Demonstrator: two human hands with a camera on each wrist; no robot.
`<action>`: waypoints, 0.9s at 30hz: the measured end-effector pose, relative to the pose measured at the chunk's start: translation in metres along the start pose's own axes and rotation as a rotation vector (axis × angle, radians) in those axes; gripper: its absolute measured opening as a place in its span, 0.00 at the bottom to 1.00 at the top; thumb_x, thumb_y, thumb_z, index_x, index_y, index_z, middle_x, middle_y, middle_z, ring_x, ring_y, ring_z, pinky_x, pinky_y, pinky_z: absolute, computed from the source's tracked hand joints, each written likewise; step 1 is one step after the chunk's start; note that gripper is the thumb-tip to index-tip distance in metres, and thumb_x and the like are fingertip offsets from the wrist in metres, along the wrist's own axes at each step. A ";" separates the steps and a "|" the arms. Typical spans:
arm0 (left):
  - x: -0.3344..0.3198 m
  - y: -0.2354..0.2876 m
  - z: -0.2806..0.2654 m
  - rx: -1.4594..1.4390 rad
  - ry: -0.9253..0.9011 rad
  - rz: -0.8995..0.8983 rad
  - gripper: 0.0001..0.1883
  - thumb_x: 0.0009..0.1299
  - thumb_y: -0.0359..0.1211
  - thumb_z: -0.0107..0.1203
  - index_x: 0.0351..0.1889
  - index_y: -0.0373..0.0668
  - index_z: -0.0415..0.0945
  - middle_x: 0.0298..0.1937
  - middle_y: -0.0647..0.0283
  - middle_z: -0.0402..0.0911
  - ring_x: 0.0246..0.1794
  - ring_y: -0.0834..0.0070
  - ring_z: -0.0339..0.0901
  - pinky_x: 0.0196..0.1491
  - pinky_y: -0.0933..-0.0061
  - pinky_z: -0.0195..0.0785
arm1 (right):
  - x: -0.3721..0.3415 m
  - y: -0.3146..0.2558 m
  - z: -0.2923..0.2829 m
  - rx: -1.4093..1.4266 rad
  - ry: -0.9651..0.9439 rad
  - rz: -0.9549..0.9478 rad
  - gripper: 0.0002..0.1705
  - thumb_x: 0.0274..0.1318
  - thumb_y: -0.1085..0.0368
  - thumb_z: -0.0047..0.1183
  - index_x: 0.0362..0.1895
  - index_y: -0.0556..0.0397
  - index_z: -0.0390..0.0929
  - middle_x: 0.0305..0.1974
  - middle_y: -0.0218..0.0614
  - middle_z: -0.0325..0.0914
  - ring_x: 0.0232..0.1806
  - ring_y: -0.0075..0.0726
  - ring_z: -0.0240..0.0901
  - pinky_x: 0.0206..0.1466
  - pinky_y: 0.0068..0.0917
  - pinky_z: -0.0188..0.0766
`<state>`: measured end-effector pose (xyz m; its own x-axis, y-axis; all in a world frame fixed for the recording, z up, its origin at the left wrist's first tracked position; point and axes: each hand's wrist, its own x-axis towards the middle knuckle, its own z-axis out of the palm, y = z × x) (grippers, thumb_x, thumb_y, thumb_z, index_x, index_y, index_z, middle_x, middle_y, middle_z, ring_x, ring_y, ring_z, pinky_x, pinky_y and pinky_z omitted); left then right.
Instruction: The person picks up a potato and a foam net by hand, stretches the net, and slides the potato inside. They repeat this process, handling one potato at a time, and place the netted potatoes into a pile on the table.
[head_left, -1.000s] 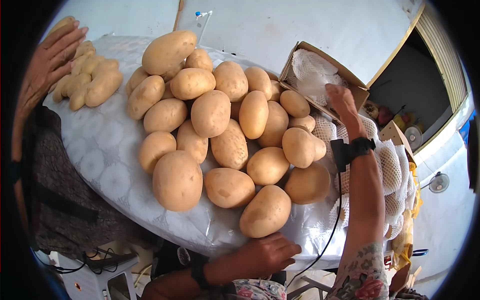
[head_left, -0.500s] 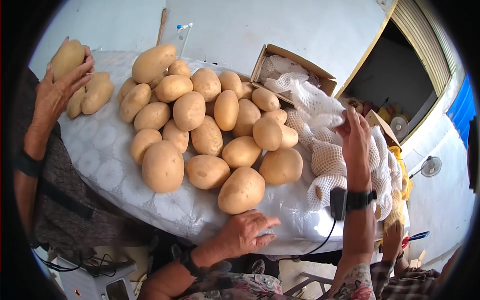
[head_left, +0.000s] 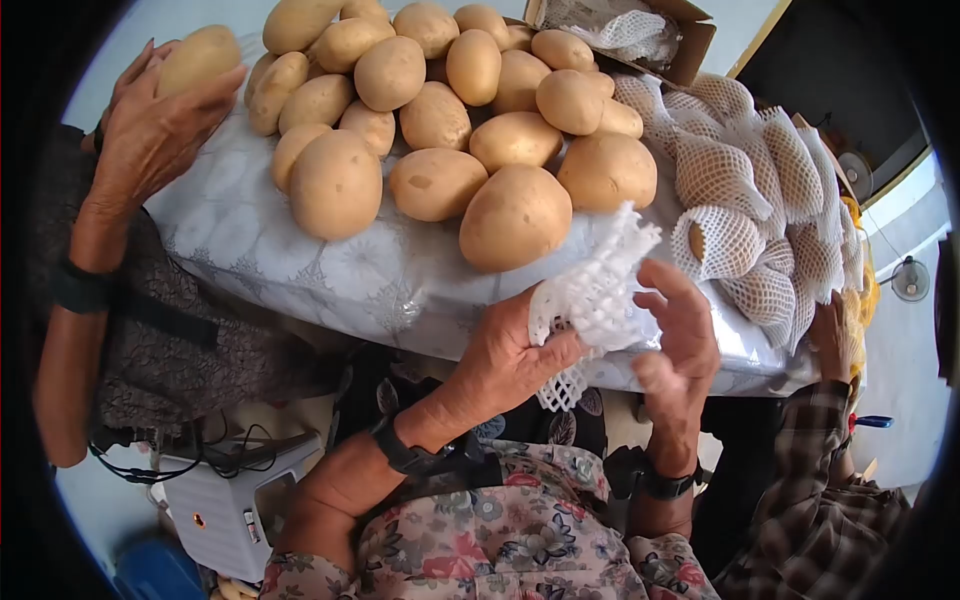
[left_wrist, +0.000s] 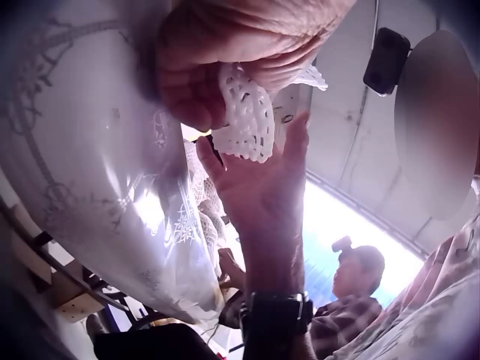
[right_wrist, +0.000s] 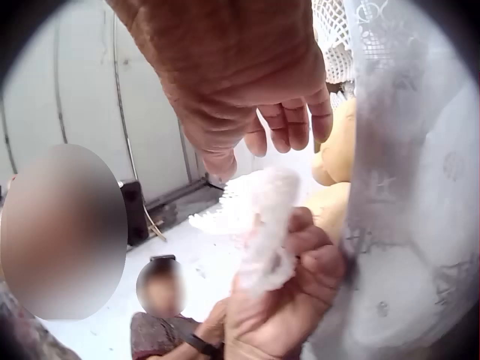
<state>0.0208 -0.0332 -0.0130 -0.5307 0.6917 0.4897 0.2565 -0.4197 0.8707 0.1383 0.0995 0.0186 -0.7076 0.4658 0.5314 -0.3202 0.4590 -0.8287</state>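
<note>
A white foam net sleeve is pinched in my left hand, just over the table's front edge. Beside it, my right hand has its fingers spread and loosely bent, with nothing in them. From the right wrist view, a gap shows between those fingers and the foam net. Across the table lies a heap of large bare potatoes, the nearest just beyond my left hand. Potatoes in white foam nets are piled to the right.
An open cardboard box with foam nets stands at the back. On the left another person's hands hold a potato. A person in a checked sleeve reaches to the wrapped pile's right end. A white stool stands below, left.
My right hand came from the box with a foam net, which my left hand now holds; the right hand has let go. The head view has tilted down. The person at left lifted a potato.
</note>
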 end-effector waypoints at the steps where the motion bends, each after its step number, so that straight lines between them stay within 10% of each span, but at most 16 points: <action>1: -0.001 0.004 0.002 -0.001 -0.027 -0.017 0.16 0.68 0.32 0.55 0.52 0.36 0.71 0.41 0.61 0.80 0.41 0.78 0.75 0.45 0.74 0.69 | 0.001 -0.010 0.005 -0.150 -0.061 -0.022 0.38 0.44 0.53 0.66 0.56 0.62 0.68 0.53 0.45 0.71 0.54 0.37 0.68 0.57 0.34 0.64; 3: -0.004 0.009 0.006 -0.003 -0.091 -0.054 0.16 0.68 0.32 0.54 0.51 0.35 0.71 0.41 0.60 0.80 0.40 0.76 0.76 0.45 0.73 0.69 | -0.004 -0.011 0.010 -0.215 -0.191 0.096 0.34 0.48 0.57 0.64 0.56 0.62 0.68 0.48 0.41 0.75 0.49 0.33 0.71 0.53 0.30 0.66; 8: -0.019 0.000 0.005 -0.179 -0.062 -0.150 0.15 0.71 0.31 0.50 0.52 0.33 0.70 0.41 0.60 0.80 0.41 0.78 0.76 0.45 0.74 0.70 | -0.001 0.018 0.003 0.416 0.268 0.285 0.12 0.58 0.66 0.54 0.44 0.58 0.74 0.31 0.30 0.76 0.31 0.19 0.70 0.38 0.18 0.68; 17: -0.025 0.009 -0.002 -0.194 -0.098 -0.334 0.17 0.75 0.38 0.46 0.54 0.35 0.72 0.46 0.65 0.79 0.45 0.81 0.72 0.50 0.77 0.66 | -0.008 -0.007 -0.003 0.521 -0.231 0.485 0.48 0.45 0.57 0.67 0.65 0.65 0.55 0.46 0.43 0.76 0.45 0.32 0.74 0.48 0.25 0.70; 22: -0.026 0.011 -0.004 -0.220 0.006 -0.330 0.19 0.75 0.39 0.44 0.55 0.34 0.70 0.48 0.64 0.78 0.47 0.81 0.71 0.53 0.76 0.65 | -0.019 0.012 -0.006 0.585 0.014 0.413 0.19 0.54 0.66 0.58 0.48 0.59 0.69 0.44 0.37 0.77 0.43 0.23 0.73 0.49 0.24 0.70; 27: -0.027 0.008 0.008 -0.457 0.136 -0.363 0.19 0.75 0.39 0.45 0.56 0.35 0.69 0.49 0.65 0.77 0.48 0.82 0.71 0.52 0.76 0.66 | -0.020 0.008 0.010 0.698 0.000 0.395 0.29 0.52 0.63 0.60 0.55 0.61 0.64 0.47 0.37 0.76 0.47 0.28 0.73 0.55 0.28 0.68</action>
<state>0.0433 -0.0507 -0.0190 -0.6257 0.7695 0.1281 -0.3181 -0.4017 0.8588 0.1441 0.0864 -0.0004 -0.8508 0.4952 0.1757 -0.3661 -0.3187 -0.8743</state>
